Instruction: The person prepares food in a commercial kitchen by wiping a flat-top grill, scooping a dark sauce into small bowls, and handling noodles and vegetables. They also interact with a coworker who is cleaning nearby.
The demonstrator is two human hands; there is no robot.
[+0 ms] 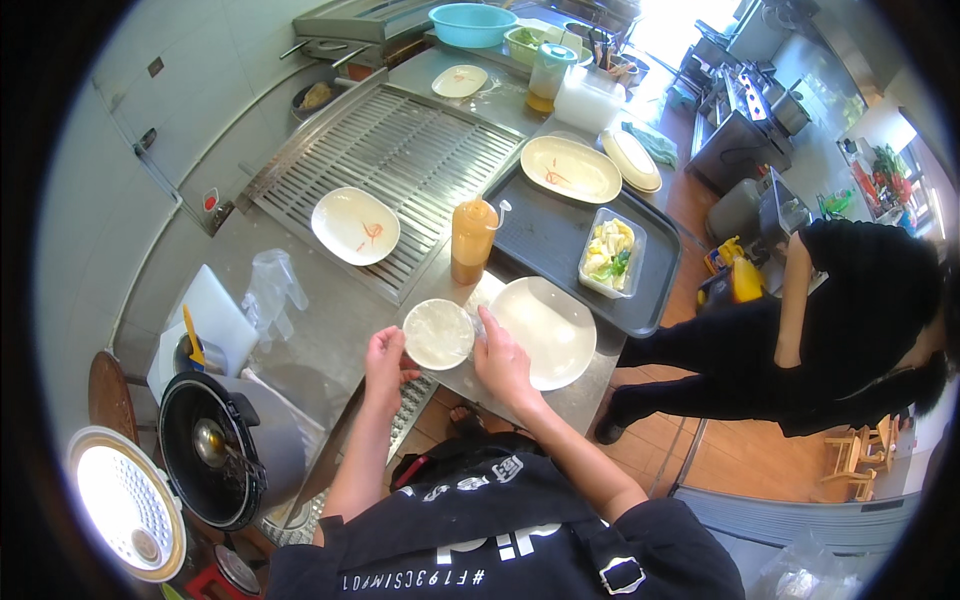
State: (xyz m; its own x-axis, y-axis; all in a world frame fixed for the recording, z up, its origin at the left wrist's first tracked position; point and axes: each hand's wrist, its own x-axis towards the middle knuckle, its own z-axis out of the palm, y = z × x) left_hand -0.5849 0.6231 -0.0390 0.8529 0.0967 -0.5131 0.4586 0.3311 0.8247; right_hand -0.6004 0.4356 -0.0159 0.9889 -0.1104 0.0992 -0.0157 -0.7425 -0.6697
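A small round white bowl [439, 335] is held near the counter's front edge, between my two hands. Its opening faces up and has a pale, slightly glossy look, but I cannot tell whether that is film or contents. My left hand [387, 367] pinches the bowl's left rim. On the other side, my right hand [504, 361] has its fingers against the right rim, where something clear like plastic film shows. Just right of that hand lies a large white plate [551, 330], bare on top. A squeeze bottle [472, 244] of orange-brown sauce stands behind the bowl.
A dark tray [525, 225] holds a plastic box of vegetables [611, 255] and an oval plate [571, 170]. Another plate [355, 226] rests on a slatted metal grate [390, 150]. Left are a plastic glove [276, 289] and an open cooker [214, 450]. A person [847, 322] stands right.
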